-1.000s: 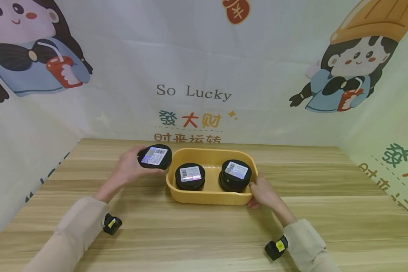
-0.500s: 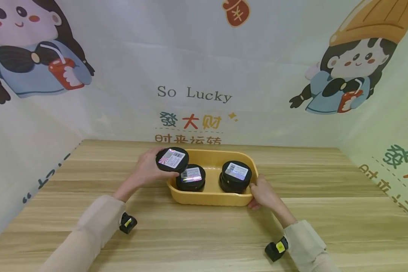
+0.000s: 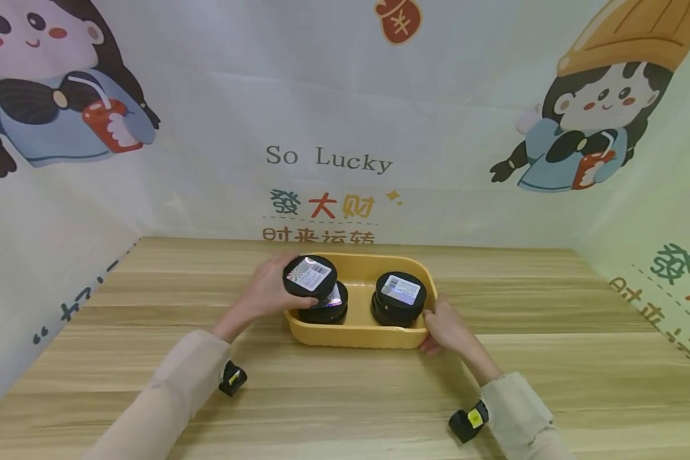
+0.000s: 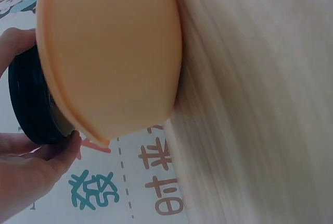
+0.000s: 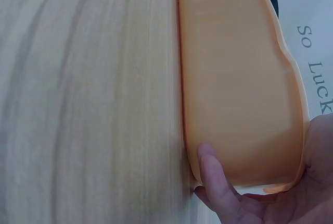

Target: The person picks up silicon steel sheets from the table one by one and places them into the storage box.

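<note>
A yellow plastic bin (image 3: 356, 337) stands on the wooden table, seen from outside in both wrist views. My left hand (image 3: 269, 289) holds a round black flat container (image 3: 310, 275) with a white barcode label on its upper face. Thumb and fingers span its sides, and it tilts over the bin's left end. Below it, a similar black container (image 3: 329, 315) sits inside, partly hidden. On the bin's right side is a stack of black containers (image 3: 399, 300), the top one labelled. My right hand (image 3: 447, 324) grips the bin's right end, one finger (image 5: 212, 169) lying along the outer wall.
A printed cloth (image 3: 345, 115) with cartoon figures and lettering hangs behind the table (image 3: 345, 396) and along both sides. Small black cameras (image 3: 232, 378) are strapped at both wrists. Between the two groups of containers, the bin's floor (image 3: 359, 303) shows.
My left hand has carried the black container rightward and slightly down, from beside the bin to above its left end. The right hand and the bin have stayed put.
</note>
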`<state>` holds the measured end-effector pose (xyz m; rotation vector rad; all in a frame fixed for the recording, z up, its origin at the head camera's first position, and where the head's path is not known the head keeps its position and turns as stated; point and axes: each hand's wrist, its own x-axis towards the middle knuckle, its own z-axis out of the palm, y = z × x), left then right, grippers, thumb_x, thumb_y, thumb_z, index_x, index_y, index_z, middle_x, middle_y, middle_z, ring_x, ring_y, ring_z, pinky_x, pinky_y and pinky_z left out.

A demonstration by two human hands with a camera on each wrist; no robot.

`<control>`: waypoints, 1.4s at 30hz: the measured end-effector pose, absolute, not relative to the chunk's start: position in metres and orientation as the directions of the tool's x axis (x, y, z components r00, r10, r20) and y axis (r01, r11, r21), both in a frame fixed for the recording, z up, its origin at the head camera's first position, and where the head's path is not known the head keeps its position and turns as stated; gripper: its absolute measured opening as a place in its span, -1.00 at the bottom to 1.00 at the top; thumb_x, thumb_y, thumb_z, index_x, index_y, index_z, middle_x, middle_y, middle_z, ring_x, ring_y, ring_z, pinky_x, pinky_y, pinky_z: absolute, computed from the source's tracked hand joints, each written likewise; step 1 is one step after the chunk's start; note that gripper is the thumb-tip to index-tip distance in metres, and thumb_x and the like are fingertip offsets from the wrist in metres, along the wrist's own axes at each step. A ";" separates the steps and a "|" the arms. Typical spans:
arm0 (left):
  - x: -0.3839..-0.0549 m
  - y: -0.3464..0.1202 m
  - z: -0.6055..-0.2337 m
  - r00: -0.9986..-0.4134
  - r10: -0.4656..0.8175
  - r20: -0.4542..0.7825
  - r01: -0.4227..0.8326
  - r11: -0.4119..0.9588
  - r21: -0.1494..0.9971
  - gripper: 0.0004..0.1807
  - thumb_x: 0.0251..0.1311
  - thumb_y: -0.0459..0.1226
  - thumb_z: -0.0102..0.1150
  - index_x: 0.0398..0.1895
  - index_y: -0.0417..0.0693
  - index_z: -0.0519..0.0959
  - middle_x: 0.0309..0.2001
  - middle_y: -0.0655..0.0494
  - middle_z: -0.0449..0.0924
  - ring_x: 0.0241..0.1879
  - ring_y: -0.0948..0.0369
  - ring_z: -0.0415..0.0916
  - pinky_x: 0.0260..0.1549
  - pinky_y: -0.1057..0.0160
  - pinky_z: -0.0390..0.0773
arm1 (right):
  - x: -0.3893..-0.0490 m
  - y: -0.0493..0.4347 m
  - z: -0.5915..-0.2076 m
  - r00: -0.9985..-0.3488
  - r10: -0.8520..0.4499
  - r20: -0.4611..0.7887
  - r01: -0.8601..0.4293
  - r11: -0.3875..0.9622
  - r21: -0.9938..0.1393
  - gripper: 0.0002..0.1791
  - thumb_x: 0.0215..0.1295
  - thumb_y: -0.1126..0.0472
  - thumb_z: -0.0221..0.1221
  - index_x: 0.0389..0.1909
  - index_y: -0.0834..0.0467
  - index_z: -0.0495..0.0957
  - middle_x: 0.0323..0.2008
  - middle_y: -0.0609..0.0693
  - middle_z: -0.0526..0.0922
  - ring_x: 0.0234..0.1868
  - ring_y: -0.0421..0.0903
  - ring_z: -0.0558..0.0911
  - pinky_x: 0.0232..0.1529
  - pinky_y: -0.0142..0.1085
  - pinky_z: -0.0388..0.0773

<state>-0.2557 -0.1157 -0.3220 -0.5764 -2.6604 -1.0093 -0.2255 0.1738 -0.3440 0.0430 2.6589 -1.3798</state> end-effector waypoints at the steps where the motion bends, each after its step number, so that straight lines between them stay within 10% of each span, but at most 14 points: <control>1: -0.256 -0.115 -0.323 -0.891 0.284 0.353 0.446 0.687 0.573 -0.09 -0.38 -0.14 0.43 0.14 -0.34 0.28 0.08 -0.28 0.35 0.05 -0.14 0.31 0.03 -0.12 0.30 | -0.226 0.174 -0.344 -0.989 -0.041 -0.142 0.093 0.577 -0.811 -0.61 0.23 0.35 -0.29 0.01 0.51 -0.03 -0.51 0.34 0.44 -0.78 -0.10 0.51 -0.71 -0.25 0.53; 42: -0.257 -0.092 -0.324 -0.881 0.432 0.193 0.467 0.733 0.494 -0.13 -0.36 -0.17 0.44 0.06 -0.44 0.27 -0.07 -0.22 0.40 -0.07 -0.02 0.36 -0.02 0.02 0.38 | -0.225 0.173 -0.344 -0.990 -0.029 -0.139 0.096 0.580 -0.809 -0.64 0.22 0.35 -0.26 -0.02 0.49 0.01 -0.61 0.28 0.47 -0.78 -0.10 0.51 -0.72 -0.26 0.53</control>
